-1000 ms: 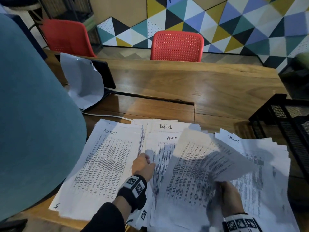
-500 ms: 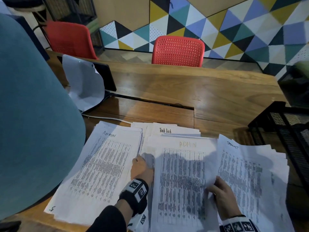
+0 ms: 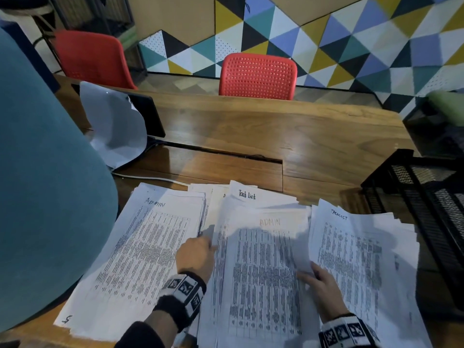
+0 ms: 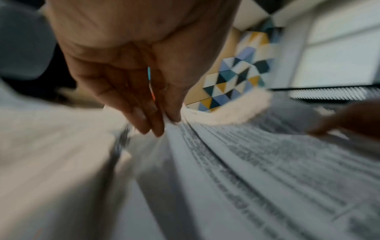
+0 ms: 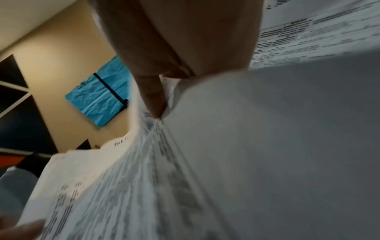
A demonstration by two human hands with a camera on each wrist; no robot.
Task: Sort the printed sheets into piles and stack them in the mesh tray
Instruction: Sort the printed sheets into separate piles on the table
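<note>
On the wooden table (image 3: pixel 251 126), the left hand (image 3: pixel 194 254) pinches the left edge of the middle "ADMIN" sheet (image 3: pixel 261 272); the right hand (image 3: pixel 324 285) pinches its right edge. Paper is light, limp: hold by the edges. Wrist views confirm both pinches; only the head view shows the mesh tray (image 3: pixel 421 197), right.

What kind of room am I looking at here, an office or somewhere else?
Probably an office or co-working room: a long wooden desk with a cable slot, red perforated plastic chairs, a black mesh paper tray, and piles of printed sheets labelled ADMIN and Task list.
</note>
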